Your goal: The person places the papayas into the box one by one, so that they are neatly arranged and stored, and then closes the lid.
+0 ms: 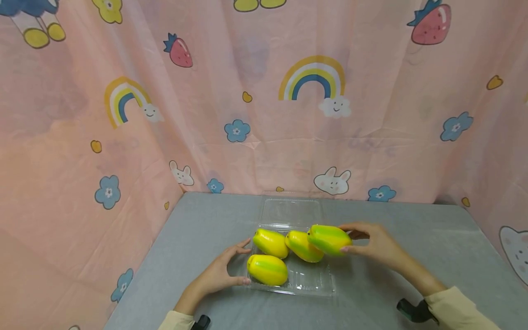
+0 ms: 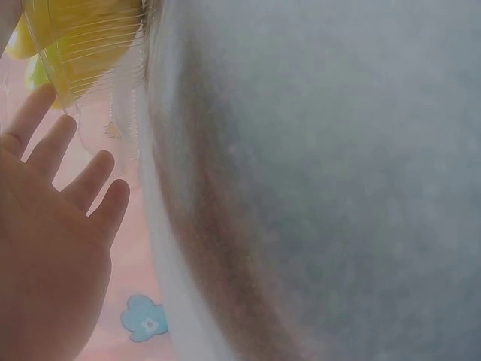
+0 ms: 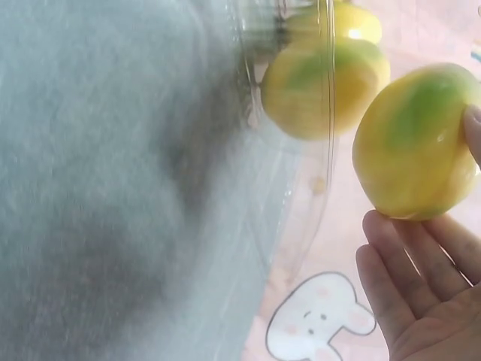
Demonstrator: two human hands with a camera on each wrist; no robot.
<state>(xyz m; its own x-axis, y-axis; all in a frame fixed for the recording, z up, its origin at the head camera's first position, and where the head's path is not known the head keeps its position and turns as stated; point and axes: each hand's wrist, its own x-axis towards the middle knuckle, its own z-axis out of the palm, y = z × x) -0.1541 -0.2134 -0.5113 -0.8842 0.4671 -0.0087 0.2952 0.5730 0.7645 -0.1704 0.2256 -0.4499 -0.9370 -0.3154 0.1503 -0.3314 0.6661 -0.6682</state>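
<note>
A clear plastic clamshell box (image 1: 309,286) lies open on the table, and three yellow-green papayas are in its tray. One papaya (image 1: 267,270) is at the front left, another (image 1: 270,243) behind it, and a third (image 1: 303,246) right of that one. My right hand (image 1: 373,243) pinches a fourth papaya (image 3: 413,143) between thumb and fingers, over the tray's right side. In the head view it overlaps the third papaya. At the tray's left side, my left hand (image 1: 220,270) has its thumb and fingers spread, fingertips right at the rim. Its fingers look straight in the left wrist view.
The box's lid (image 1: 292,211) is folded back toward the rear of the grey table (image 1: 206,220). A pink printed curtain (image 1: 264,151) hangs behind and along both sides. Dark wrist straps (image 1: 414,310) show at the sleeves.
</note>
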